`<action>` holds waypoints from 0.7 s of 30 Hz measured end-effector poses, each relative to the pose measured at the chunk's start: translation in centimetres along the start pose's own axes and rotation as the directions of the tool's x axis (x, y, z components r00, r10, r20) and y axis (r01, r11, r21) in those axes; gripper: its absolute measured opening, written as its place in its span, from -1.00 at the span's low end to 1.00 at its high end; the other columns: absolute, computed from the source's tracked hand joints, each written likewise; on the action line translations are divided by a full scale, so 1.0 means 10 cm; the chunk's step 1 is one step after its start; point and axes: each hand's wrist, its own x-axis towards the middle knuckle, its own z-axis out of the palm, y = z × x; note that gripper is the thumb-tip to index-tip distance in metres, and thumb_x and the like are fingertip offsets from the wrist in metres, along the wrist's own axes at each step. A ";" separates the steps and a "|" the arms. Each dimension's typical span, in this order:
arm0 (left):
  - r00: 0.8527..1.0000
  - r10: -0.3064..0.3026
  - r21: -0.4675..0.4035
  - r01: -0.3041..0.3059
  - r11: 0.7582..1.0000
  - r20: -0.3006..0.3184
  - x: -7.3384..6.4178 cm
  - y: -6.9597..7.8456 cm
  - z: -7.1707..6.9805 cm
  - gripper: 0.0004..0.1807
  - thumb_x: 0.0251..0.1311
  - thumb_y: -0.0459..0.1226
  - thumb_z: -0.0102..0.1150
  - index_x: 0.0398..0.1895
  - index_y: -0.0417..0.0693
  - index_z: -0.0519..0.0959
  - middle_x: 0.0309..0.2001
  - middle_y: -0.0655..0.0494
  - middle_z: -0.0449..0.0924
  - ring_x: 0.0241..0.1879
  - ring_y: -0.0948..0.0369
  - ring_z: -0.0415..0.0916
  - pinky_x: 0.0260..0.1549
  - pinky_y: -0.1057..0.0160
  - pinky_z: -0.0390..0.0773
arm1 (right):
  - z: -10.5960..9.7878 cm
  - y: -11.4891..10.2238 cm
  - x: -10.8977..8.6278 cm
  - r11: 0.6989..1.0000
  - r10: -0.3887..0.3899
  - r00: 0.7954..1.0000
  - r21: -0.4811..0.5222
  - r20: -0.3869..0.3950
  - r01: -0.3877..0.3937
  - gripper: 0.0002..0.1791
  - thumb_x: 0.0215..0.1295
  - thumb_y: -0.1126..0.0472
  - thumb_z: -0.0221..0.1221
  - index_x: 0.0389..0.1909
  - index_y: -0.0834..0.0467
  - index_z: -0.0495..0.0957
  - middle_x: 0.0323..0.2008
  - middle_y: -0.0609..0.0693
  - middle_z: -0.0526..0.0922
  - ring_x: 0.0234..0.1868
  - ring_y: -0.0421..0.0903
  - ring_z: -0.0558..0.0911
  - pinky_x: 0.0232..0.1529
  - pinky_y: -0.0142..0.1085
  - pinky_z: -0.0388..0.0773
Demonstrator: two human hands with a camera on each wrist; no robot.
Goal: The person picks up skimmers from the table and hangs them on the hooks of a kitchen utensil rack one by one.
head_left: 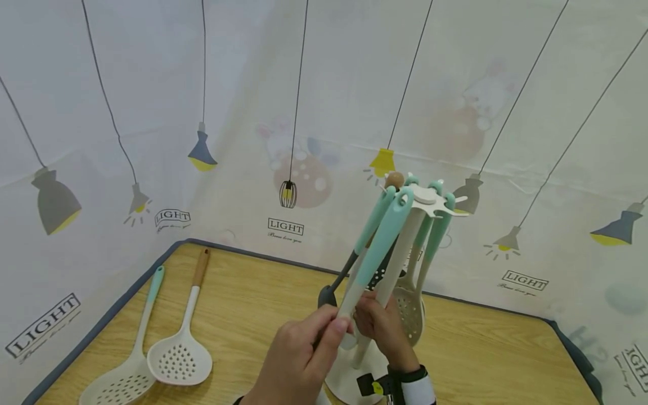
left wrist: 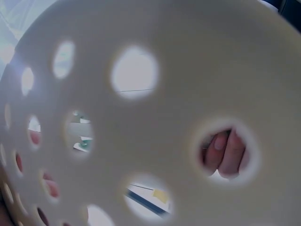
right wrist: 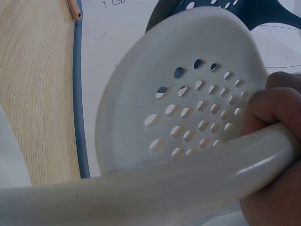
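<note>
In the head view, my left hand [head_left: 304, 357] pinches the pale lower shaft of a mint-handled skimmer [head_left: 382, 244], whose top is at the rim of a white utensil stand [head_left: 427, 196]. A perforated head [left wrist: 160, 165] fills the left wrist view, with fingers showing through its holes. My right hand [head_left: 385, 326] grips the stand's cream pole [right wrist: 225, 162], fingers curled round it. Beside the pole, the right wrist view has a white perforated spoon [right wrist: 136, 94]. Several other utensils hang from the stand, including one with a dark head [head_left: 326, 295] at its left.
On the wooden table [head_left: 243, 304], a mint-handled slotted turner [head_left: 121, 382] and a wooden-handled skimmer [head_left: 179, 360] lie at the left, their heads touching or overlapping. A pale curtain [head_left: 354, 73] printed with lamps rises behind the table's dark blue edge.
</note>
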 end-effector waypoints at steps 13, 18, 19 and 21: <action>1.000 0.015 0.008 -0.015 1.000 -0.007 -0.01 -0.04 0.03 -0.81 0.42 -0.23 -0.07 -0.36 0.07 0.52 -0.67 0.50 0.14 -0.71 0.59 0.10 -0.77 0.52 0.13 | 0.00 -0.01 -0.01 1.000 -0.013 1.000 0.000 0.001 0.013 -0.62 0.38 0.28 -0.04 -0.65 0.21 0.13 -0.78 0.02 0.07 -0.79 -0.03 0.04 -0.81 -0.26 -0.01; 1.000 -0.028 0.003 0.028 1.000 0.009 0.00 -0.03 0.02 -0.79 0.43 -0.19 -0.08 -0.37 0.08 0.52 -0.68 0.48 0.14 -0.73 0.56 0.11 -0.78 0.49 0.15 | 0.00 0.00 0.00 1.000 -0.012 1.000 -0.007 0.013 0.012 -0.62 0.39 0.26 -0.04 -0.65 0.21 0.14 -0.79 0.00 0.08 -0.80 -0.06 0.05 -0.82 -0.30 0.02; 0.999 -0.039 0.003 0.039 0.999 0.013 0.00 -0.02 0.02 -0.78 0.43 -0.18 -0.08 -0.38 0.08 0.51 -0.68 0.47 0.15 -0.73 0.55 0.12 -0.77 0.48 0.16 | 0.00 0.00 0.00 1.000 -0.014 1.000 -0.004 0.017 0.014 -0.62 0.39 0.26 -0.05 -0.65 0.22 0.15 -0.79 -0.01 0.08 -0.80 -0.07 0.05 -0.82 -0.31 0.03; 0.998 -0.052 0.008 0.052 0.999 0.021 0.01 -0.03 0.03 -0.77 0.44 -0.16 -0.09 -0.38 0.09 0.51 -0.68 0.46 0.15 -0.73 0.54 0.13 -0.77 0.47 0.18 | 0.00 -0.01 0.01 0.999 -0.039 0.999 -0.004 0.035 0.039 -0.64 0.40 0.30 -0.08 -0.63 0.23 0.17 -0.79 -0.01 0.08 -0.81 -0.07 0.05 -0.82 -0.33 0.05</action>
